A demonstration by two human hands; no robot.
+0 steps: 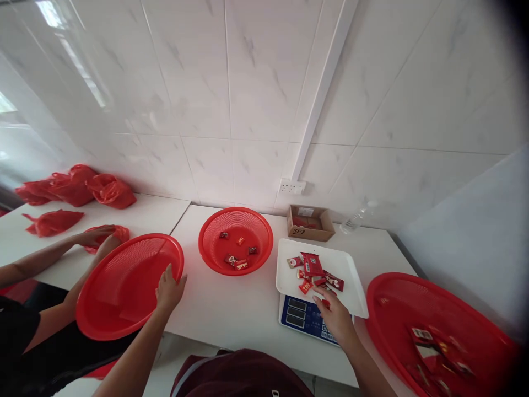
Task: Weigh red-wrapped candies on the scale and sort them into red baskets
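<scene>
My left hand [168, 291] is closed over the near right rim of a red plastic basket [124, 286], which is tilted and has nothing visible inside. My right hand [335, 318] reaches over the front of a white tray [349, 275] on a digital scale [303, 318]. Its thumb and fingers close around a small red-wrapped candy [325, 303], partly hidden by the hand. More wrapped candies and snacks lie on the tray near the fingertips, among them a larger red packet [312, 264]. A second red basket [235, 242] stands between my hands with several small wrapped candies on its bottom.
At right, a large red basket [388, 325] holds wrapped snacks. Behind the scale stand a cardboard box [312, 223] and a clear plastic bottle [356, 219]. At left, a co-worker's hands [99, 238] handle a red bag; several tied red bags [74, 184] lie beyond.
</scene>
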